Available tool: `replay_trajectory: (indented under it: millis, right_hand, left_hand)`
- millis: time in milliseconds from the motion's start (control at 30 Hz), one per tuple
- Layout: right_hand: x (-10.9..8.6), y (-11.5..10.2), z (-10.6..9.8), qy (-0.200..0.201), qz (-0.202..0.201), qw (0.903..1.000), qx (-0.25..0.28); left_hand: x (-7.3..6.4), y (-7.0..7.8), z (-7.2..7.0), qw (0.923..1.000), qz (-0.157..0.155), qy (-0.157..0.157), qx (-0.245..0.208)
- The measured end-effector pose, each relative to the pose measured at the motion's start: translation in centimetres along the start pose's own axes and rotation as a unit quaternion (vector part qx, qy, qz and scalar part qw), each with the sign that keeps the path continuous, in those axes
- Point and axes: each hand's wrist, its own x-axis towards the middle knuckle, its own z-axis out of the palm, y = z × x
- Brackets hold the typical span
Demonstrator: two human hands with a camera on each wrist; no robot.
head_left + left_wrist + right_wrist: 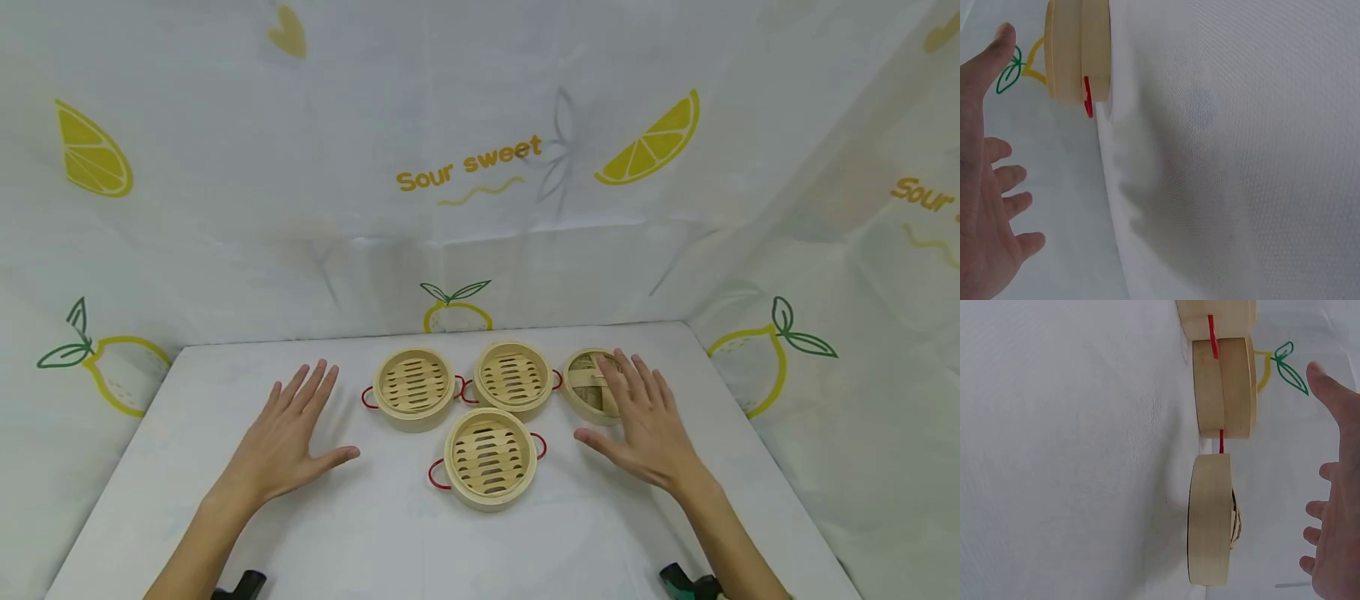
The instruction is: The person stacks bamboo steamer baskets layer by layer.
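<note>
My left hand (288, 437) is spread above the table, to the left of the steamer baskets, and holds nothing. On the other side my right hand (647, 429) hovers with straight fingers over the woven steamer lid (582, 377), hiding part of it. Three round bamboo steamer baskets with slatted bottoms and red handles stand between the hands: a back left one (414, 383), a back middle one (513, 377) and a front one (491, 461). In the right wrist view the lid (1210, 519) lies flat, apart from the hand.
A white cloth covers the table (375, 542). Behind it and at the sides hangs a white curtain (300, 200) printed with lemons and lettering. Dark devices, a left one (247, 585) and a right one (686, 582), show beside the forearms at the front.
</note>
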Motion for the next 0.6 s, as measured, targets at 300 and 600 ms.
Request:
replay_trajectory:
  millis: [300,600]
  right_hand:
    - [-0.2,-1.0,0.4,-0.017,-0.010,0.9983,0.056]
    - [-0.7,-2.5,0.6,-0.048,-0.032,0.9918,0.114]
  left_hand:
    - [0.1,0.8,-0.1,0.9955,-0.020,-0.027,-0.088]
    - [0.3,1.2,0.2,0.9809,-0.040,-0.068,-0.178]
